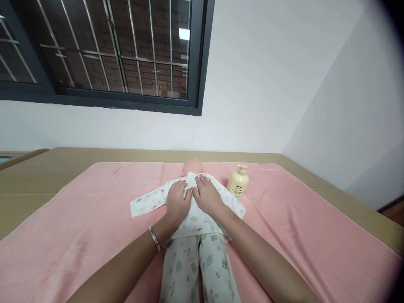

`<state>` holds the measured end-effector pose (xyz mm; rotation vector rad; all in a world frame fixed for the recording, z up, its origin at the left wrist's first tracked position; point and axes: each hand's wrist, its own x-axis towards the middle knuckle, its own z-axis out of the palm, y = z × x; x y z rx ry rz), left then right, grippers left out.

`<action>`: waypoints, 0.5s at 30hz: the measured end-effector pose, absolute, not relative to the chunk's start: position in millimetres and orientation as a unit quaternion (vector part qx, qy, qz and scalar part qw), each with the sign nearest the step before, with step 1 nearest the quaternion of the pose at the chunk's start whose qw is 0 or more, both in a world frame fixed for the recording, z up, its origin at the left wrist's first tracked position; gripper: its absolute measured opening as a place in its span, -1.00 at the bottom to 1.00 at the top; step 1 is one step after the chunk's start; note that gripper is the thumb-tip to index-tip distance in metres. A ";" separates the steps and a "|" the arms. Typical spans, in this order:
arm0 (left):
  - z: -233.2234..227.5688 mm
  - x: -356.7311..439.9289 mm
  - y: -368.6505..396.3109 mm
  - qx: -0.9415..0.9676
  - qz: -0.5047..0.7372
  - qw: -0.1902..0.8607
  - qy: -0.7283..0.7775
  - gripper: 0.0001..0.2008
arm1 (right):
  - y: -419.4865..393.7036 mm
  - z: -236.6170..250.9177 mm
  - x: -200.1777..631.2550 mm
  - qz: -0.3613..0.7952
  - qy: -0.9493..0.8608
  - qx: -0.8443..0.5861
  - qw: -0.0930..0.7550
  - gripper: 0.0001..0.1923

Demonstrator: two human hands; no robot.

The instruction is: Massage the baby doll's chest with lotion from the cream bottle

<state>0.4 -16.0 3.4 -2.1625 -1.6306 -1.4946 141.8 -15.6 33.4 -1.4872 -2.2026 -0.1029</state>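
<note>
A baby doll [192,167] lies stretched out with its head at the far side. It wears a white long-sleeved top [198,221] and matching trousers [181,263], both printed with small green and brown figures. Both my hands rest on the upper chest of the top, thumbs close together at the middle. My left hand [178,201], below a bracelet on the wrist, lies with its fingers stretched toward the collar. My right hand [208,196] lies likewise, fingers extended just below the neck. One sleeve spreads out to the left; the other slants down right, partly behind my right arm.
A pale yellow pump bottle [239,183] stands right of the doll, beside its sleeve. Beneath lies a pink sheet [104,248] with some creases, over a tan surface [41,179]. White walls rise behind and at the right, with a barred window [126,99] at the upper left.
</note>
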 end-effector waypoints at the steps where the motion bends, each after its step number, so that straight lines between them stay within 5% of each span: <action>1: 3.3 0.3 -16.0 -0.700 -0.479 0.019 -0.530 -0.74 | -18.5 34.2 139.9 -0.049 -0.802 -0.547 0.235 -0.47; 9: -1.1 -1.2 -9.8 -0.706 -0.443 -0.005 -0.553 -0.59 | -51.7 45.4 123.6 -0.152 -0.816 -0.534 0.162 -0.72; 15: 0.7 -0.5 -11.8 -0.708 -0.454 0.014 -0.541 -0.69 | -41.9 44.2 129.3 -0.102 -0.804 -0.557 0.183 -0.67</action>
